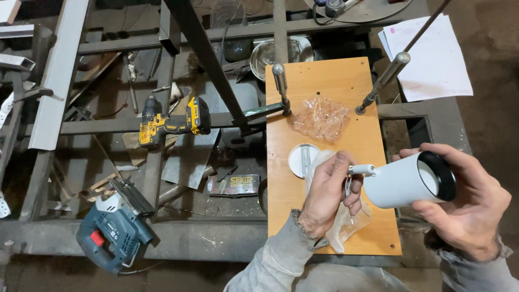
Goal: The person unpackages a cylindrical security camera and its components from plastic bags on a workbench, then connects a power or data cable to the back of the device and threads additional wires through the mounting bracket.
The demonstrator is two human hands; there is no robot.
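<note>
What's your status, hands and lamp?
Right hand grips white lamp. Left hand pinches its stem, over plastic bag on board. Round plate beside; nothing blocking.

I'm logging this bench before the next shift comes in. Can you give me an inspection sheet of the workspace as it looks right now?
Surface: wooden board on a metal frame, held by two clamps.
Job's things: white cylindrical lamp with black rim; round white plate on the board; plastic bag under the left hand.
Clutter: crumpled clear wrapper, papers, metal bowl.
Grippers: left hand pinches the lamp's stem; right hand grips its body.
Cables: thin wires hang below the left hand's fingers.
Surroundings: yellow drill, blue jigsaw, steel offcuts.
</note>
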